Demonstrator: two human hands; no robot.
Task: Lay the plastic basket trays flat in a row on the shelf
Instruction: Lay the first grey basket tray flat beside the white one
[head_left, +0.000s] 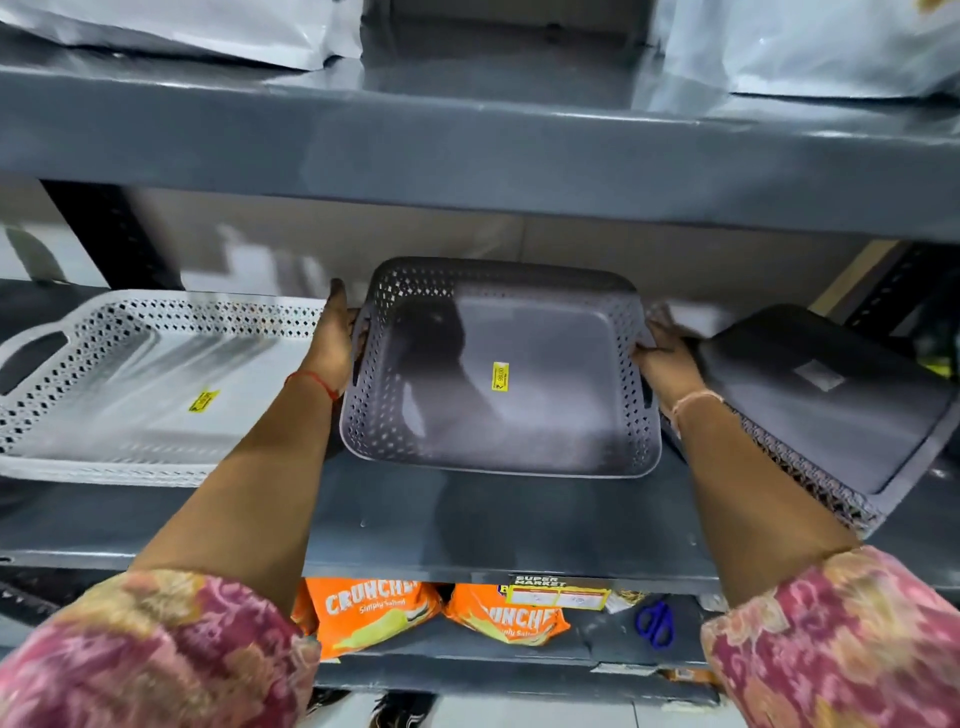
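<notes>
Grey perforated plastic basket tray (498, 369) with solid floor and small yellow price sticker (500, 375), lying open side up in the middle of the grey metal shelf (467, 525), near edge well back from the shelf front. Left hand (335, 338) closed on the tray's left wall beside the cut-out handle, fingers reaching toward the back of the shelf, red thread (314, 382) round the wrist. Right hand (662, 358) closed on the tray's right wall, blurred, fingertips hidden behind the rim, thin bangle (696, 400) on the wrist. To the left, white perforated plastic basket tray (150, 379) lying flat, open side up, with a yellow sticker on its floor and an oval handle slot at its far left end, just beside the left hand. To the right, dark grey perforated plastic basket tray (826, 405) turned underside up and tilted, its right side raised, close against the right wrist. Both forearms extended from pink floral sleeves (156, 654). On the lower shelf, two orange snack packets (374, 613) and blue-handled scissors (655, 623). On the upper shelf, pale plastic bags (810, 47).
</notes>
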